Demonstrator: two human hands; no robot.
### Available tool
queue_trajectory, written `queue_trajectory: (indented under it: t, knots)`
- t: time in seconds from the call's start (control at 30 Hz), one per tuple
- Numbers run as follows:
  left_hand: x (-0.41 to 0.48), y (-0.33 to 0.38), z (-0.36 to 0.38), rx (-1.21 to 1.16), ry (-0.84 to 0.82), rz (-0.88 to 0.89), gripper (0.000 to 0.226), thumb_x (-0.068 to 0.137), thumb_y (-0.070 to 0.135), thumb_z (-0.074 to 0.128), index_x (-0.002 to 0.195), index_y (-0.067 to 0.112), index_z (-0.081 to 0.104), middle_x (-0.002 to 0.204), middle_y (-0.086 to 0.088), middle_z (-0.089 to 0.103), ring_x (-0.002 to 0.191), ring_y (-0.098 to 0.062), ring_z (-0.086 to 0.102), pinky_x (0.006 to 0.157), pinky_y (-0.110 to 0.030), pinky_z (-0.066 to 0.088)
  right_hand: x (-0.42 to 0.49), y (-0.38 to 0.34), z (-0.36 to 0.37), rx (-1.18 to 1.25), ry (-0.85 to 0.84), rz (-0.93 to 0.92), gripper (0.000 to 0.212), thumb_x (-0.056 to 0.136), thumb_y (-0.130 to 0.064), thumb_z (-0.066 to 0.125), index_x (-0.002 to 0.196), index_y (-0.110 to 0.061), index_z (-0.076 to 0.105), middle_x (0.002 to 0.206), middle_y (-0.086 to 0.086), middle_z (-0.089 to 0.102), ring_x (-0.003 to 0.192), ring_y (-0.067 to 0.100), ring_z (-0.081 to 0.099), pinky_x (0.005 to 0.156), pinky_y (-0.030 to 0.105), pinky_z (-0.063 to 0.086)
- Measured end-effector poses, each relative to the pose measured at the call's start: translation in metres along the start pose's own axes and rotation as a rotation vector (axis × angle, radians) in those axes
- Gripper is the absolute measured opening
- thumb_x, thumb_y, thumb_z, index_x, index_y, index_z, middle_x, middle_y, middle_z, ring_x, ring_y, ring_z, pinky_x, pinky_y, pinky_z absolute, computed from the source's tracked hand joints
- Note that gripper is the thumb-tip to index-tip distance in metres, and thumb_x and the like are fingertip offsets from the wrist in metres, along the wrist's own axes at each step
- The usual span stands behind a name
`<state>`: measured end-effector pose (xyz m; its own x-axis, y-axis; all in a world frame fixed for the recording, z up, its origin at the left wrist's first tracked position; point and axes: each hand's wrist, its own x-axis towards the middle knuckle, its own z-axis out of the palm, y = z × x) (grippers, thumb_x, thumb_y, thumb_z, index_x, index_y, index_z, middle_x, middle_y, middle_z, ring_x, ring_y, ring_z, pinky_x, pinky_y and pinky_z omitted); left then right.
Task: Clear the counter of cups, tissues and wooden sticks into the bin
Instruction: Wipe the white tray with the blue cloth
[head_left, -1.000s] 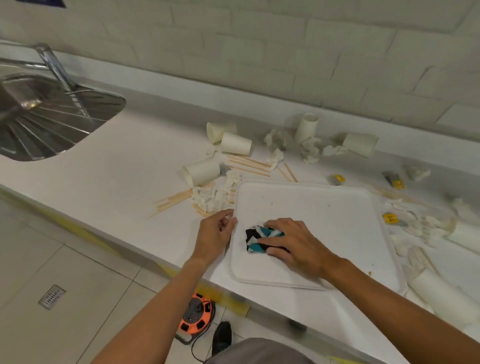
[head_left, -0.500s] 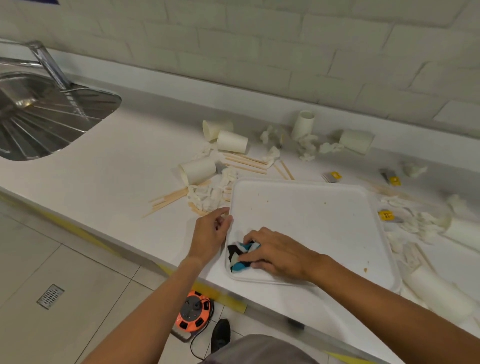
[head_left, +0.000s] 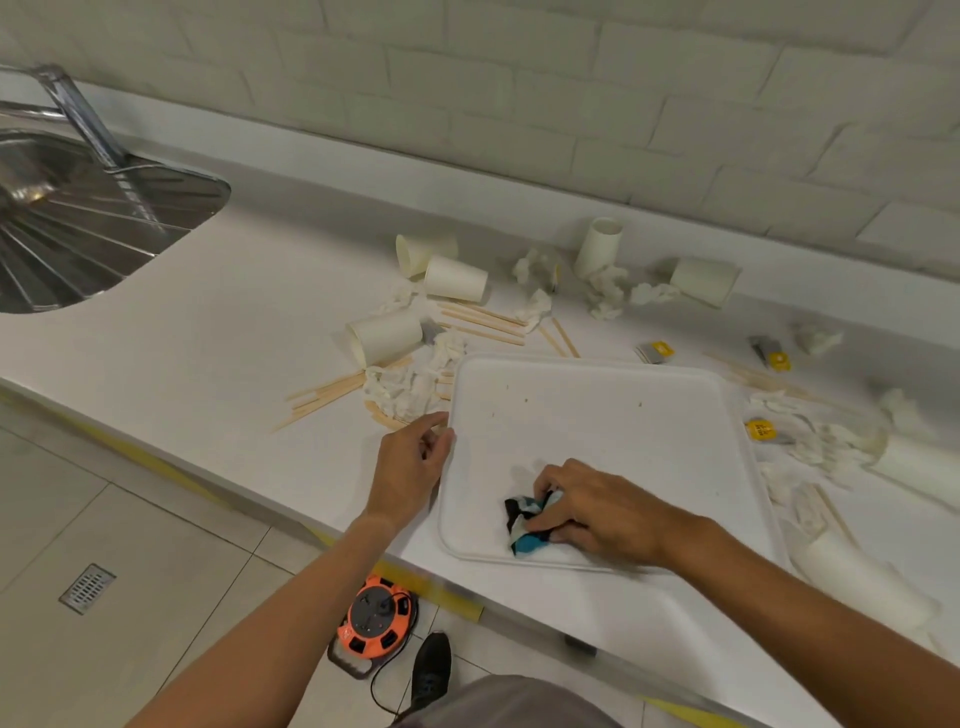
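A white tray (head_left: 597, 415) lies on the white counter (head_left: 234, 332). My right hand (head_left: 597, 509) presses a black, white and blue cloth (head_left: 527, 525) on the tray's near left corner, fingers curled over it. My left hand (head_left: 410, 467) holds the tray's left rim. Behind the tray lie several white paper cups (head_left: 387, 338), crumpled tissues (head_left: 410, 384) and wooden sticks (head_left: 327, 395). More cups (head_left: 862, 577), tissues and sticks lie to the tray's right. No bin is in view.
A steel sink (head_left: 78, 218) with a tap is at the far left. Small yellow-labelled packets (head_left: 657, 351) lie behind and right of the tray. On the floor below sit an orange cable reel (head_left: 374, 623), a black shoe (head_left: 431, 670) and a floor drain (head_left: 85, 587).
My right hand slid the cloth left to the tray's near left corner, then slightly right again. My left hand stayed at the tray's left rim.
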<state>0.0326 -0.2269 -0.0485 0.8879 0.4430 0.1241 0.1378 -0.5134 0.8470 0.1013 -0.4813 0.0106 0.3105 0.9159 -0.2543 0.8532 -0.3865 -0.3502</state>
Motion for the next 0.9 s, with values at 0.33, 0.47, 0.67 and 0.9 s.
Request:
queue_trajectory:
  t: [0.33, 0.47, 0.67, 0.9]
  knots:
    - [-0.001, 0.001, 0.0, -0.033, -0.012, -0.037, 0.03, 0.095, 0.024, 0.062, 0.122, 0.013, 0.067, 0.072, 0.004, 0.065, 0.065, -0.013, 0.061, 0.069, -0.025, 0.054, -0.027, 0.02, -0.007, 0.017, -0.063, 0.025, 0.031, 0.098, -0.041, 0.051, 0.128, -0.047, 0.058, 0.125, -0.017, 0.042, 0.109, 0.006, 0.041, 0.088, 0.025, 0.044]
    - [-0.001, 0.0, 0.001, -0.027, -0.004, -0.032, 0.03, 0.095, 0.026, 0.062, 0.122, 0.016, 0.067, 0.073, 0.006, 0.065, 0.066, -0.012, 0.062, 0.07, -0.03, 0.056, -0.028, 0.021, -0.004, 0.003, -0.033, 0.082, 0.032, 0.099, -0.04, 0.051, 0.129, -0.049, 0.056, 0.125, -0.017, 0.042, 0.109, 0.006, 0.04, 0.087, 0.023, 0.043]
    - [0.001, -0.001, -0.001, -0.031, -0.022, -0.027, 0.029, 0.095, 0.026, 0.062, 0.123, 0.019, 0.066, 0.074, 0.009, 0.065, 0.064, -0.009, 0.061, 0.068, -0.028, 0.054, 0.019, -0.026, 0.017, 0.077, 0.058, 0.004, 0.034, 0.1, -0.035, 0.049, 0.133, -0.041, 0.056, 0.128, -0.007, 0.043, 0.111, 0.012, 0.039, 0.086, 0.03, 0.044]
    - [0.004, -0.003, -0.004, -0.049, -0.053, -0.029, 0.028, 0.094, 0.026, 0.063, 0.12, 0.019, 0.067, 0.076, 0.001, 0.068, 0.069, -0.016, 0.064, 0.071, -0.035, 0.057, 0.053, -0.024, 0.012, 0.041, 0.182, 0.064, 0.034, 0.1, -0.034, 0.049, 0.133, -0.036, 0.057, 0.126, -0.003, 0.046, 0.106, 0.016, 0.044, 0.081, 0.032, 0.045]
